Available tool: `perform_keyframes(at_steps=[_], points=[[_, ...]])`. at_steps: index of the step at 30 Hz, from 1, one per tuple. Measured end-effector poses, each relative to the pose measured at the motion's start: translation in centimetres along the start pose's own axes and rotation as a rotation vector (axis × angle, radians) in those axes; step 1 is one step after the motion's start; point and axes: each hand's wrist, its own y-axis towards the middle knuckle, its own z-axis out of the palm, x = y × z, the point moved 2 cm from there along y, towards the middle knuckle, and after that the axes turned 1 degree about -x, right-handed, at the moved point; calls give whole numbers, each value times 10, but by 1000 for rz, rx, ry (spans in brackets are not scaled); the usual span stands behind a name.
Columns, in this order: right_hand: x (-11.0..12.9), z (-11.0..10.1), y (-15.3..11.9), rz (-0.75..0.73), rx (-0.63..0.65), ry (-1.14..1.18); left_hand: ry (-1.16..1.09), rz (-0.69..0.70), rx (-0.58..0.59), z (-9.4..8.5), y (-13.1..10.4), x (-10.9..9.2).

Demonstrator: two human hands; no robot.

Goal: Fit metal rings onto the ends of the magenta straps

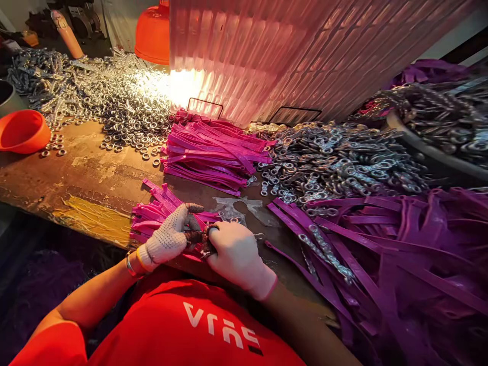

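Note:
My left hand (170, 236), in a dotted white glove with dark fingertips, is closed on a dark piece whose details I cannot make out, over a small pile of magenta straps (160, 203). Close beside it, my right hand (238, 254), in a plain white glove, has its fingers curled at the dark piece's other end; what they hold is hidden. Beyond both hands lies a larger stack of magenta straps (209, 150). A clear plastic scrap (247, 211) lies just past my right hand.
Metal rings (129, 119) heap at back left, near an orange bowl (25, 132) and an orange lamp (152, 35). Metal links (343, 157) pile at right, above long purple straps (412, 244). A translucent corrugated panel (267, 56) stands behind. The table edge (95, 234) runs at front left.

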Motion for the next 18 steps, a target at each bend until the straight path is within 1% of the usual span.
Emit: perform_keyframes(at_steps=[2,4,6,8,9,10,12,13,14,16,17,18], points=[[0,0,0,23,28,59,-160,-107,17,1,5,2],[-1,2,1,92,50,190,-277,-157,-9,1,12,0],[-5,5,4,195,81,392,-327,-147,-53,1,20,-5],[-17,7,10,279,98,558,-323,-108,-93,0,29,-10],[-27,7,15,311,74,595,-305,-88,-110,0,34,-12],[-42,6,21,344,17,593,-280,-73,-125,-1,38,-13],[-80,4,37,443,-173,512,-226,-54,-148,-2,45,-13],[-102,4,46,507,-279,436,-200,-52,-146,-2,48,-13],[-124,5,54,576,-345,373,-174,-56,-130,-1,50,-12],[-161,13,68,699,-322,406,-106,-70,-74,1,51,-11],[-173,17,73,740,-305,453,-59,-68,-48,3,51,-11],[-180,19,74,751,-298,500,-8,-58,-31,4,51,-11]])
